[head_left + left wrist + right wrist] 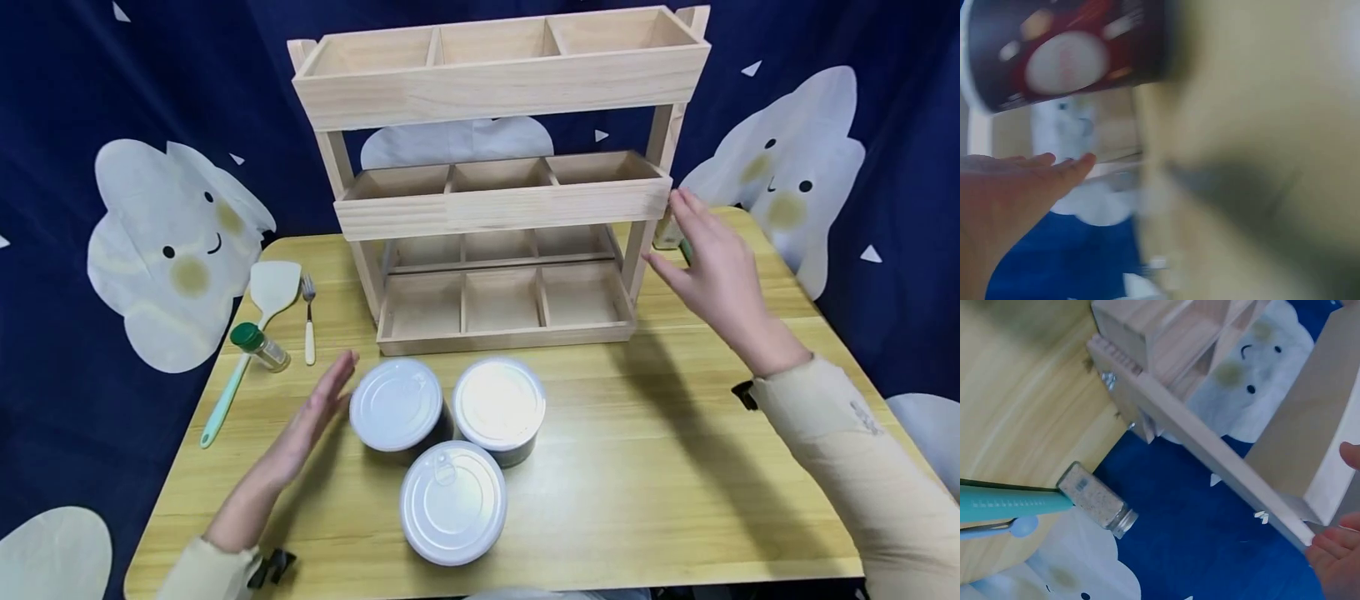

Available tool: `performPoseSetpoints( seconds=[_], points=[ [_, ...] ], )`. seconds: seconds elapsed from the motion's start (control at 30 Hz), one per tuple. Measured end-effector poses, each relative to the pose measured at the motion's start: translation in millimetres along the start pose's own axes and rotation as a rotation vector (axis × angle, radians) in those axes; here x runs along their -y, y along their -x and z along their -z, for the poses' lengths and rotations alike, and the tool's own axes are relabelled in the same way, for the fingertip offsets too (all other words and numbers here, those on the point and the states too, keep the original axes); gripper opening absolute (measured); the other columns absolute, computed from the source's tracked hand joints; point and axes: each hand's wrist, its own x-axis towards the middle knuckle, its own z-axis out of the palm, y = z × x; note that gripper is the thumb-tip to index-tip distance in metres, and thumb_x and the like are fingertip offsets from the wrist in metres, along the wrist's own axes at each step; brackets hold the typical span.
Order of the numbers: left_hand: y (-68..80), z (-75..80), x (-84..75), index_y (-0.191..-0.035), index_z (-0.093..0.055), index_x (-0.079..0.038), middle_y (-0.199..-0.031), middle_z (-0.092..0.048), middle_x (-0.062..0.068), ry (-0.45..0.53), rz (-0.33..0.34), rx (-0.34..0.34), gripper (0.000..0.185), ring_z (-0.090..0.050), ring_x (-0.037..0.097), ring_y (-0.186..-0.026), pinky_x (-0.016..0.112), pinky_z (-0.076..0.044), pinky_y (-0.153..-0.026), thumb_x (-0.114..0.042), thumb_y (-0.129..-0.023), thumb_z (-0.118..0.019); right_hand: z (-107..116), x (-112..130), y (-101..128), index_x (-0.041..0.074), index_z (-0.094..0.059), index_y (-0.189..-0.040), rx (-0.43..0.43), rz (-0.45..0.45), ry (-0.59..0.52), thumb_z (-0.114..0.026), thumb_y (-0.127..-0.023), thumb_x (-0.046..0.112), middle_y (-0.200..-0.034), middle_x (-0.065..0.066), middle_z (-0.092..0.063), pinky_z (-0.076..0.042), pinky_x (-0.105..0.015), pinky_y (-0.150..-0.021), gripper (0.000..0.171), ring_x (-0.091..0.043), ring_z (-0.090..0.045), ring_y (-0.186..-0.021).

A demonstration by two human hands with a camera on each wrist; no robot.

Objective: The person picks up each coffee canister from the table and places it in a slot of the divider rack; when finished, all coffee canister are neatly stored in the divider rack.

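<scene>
A wooden three-tier shelf (502,208) with divided trays stands at the back of the table. My right hand (716,275) is raised at the shelf's right side, fingers straight, fingertips right at the end of the middle tray. In the right wrist view the fingers (1335,550) overlap the shelf's end. My left hand (307,425) is held flat beside the left can (397,406), fingers extended, holding nothing. Two more lidded cans, the right can (499,404) and the front can (453,502), stand close by. A dark red printed can (1066,53) shows blurred in the left wrist view.
Left on the table lie a spatula (275,287) with a mint handle, a small fork (309,321) and a green-capped spice jar (260,347). Behind the shelf's right side are a glass jar (1094,497) and a green object (1010,503). A blue curtain (45,275) hangs behind.
</scene>
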Motion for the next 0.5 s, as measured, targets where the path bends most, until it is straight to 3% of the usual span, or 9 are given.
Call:
performPoseSetpoints(
  seconds=[0.03,0.1,0.23,0.33,0.43,0.5],
  points=[
    [6.2,-2.9,5.4,-0.157,0.002,-0.003,-0.16,0.004,0.031,0.03,0.002,0.019,0.063,-0.013,-0.001,-0.151,0.005,-0.022,-0.111,-0.039,-0.106,-0.005,-1.7,-2.3,-5.7,0.004,-0.039,-0.149,-0.011,0.009,-0.002,-0.076,-0.086,0.019,-0.154,-0.019,-0.041,-0.036,-0.058,-0.113,0.075,-0.04,-0.042,-0.14],
    [14.4,-8.1,12.8,-0.156,0.003,0.001,-0.158,0.006,0.034,0.075,0.008,0.043,0.065,-0.018,-0.017,-0.142,0.003,-0.022,-0.11,-0.04,-0.106,-0.004,-4.2,-5.5,-15.0,0.004,-0.038,-0.15,-0.02,0.022,0.007,-0.075,-0.086,0.019,-0.155,-0.017,-0.039,-0.036,-0.056,-0.114,0.075,-0.037,-0.04,-0.142],
    [20.5,-13.9,18.7,-0.155,0.001,0.005,-0.16,0.005,0.03,0.122,0.014,0.043,0.067,-0.021,-0.02,-0.139,0.002,-0.023,-0.11,-0.041,-0.106,0.0,-10.9,-11.9,-26.2,0.003,-0.044,-0.147,-0.061,0.075,0.047,-0.075,-0.085,0.013,-0.153,-0.016,-0.043,-0.038,-0.053,-0.113,0.07,-0.036,-0.044,-0.14],
    [21.6,-16.1,20.6,-0.154,-0.004,0.008,-0.167,-0.01,0.003,0.138,0.032,0.009,0.066,-0.026,-0.019,-0.138,0.003,-0.025,-0.11,-0.038,-0.106,0.002,-15.5,-14.5,-28.6,0.002,-0.05,-0.142,-0.103,0.108,0.082,-0.073,-0.084,0.005,-0.148,-0.016,-0.049,-0.043,-0.054,-0.108,0.062,-0.037,-0.049,-0.135],
    [23.5,-17.8,22.5,-0.152,-0.008,0.012,-0.155,-0.028,-0.025,0.158,0.064,-0.02,0.065,-0.032,-0.019,-0.134,0.003,-0.028,-0.108,-0.034,-0.107,0.001,-18.6,-15.0,-30.3,0.001,-0.054,-0.139,-0.138,0.142,0.104,-0.071,-0.085,0.002,-0.144,-0.016,-0.053,-0.045,-0.054,-0.106,0.056,-0.037,-0.053,-0.131],
    [26.3,-17.7,23.7,-0.15,-0.009,0.015,-0.147,-0.034,-0.033,0.194,0.066,-0.008,0.064,-0.035,-0.018,-0.133,0.004,-0.029,-0.107,-0.031,-0.107,0.002,-20.6,-13.6,-32.3,0.0,-0.054,-0.137,-0.149,0.164,0.12,-0.069,-0.086,0.002,-0.142,-0.017,-0.055,-0.046,-0.053,-0.106,0.053,-0.038,-0.055,-0.129]
  ],
)
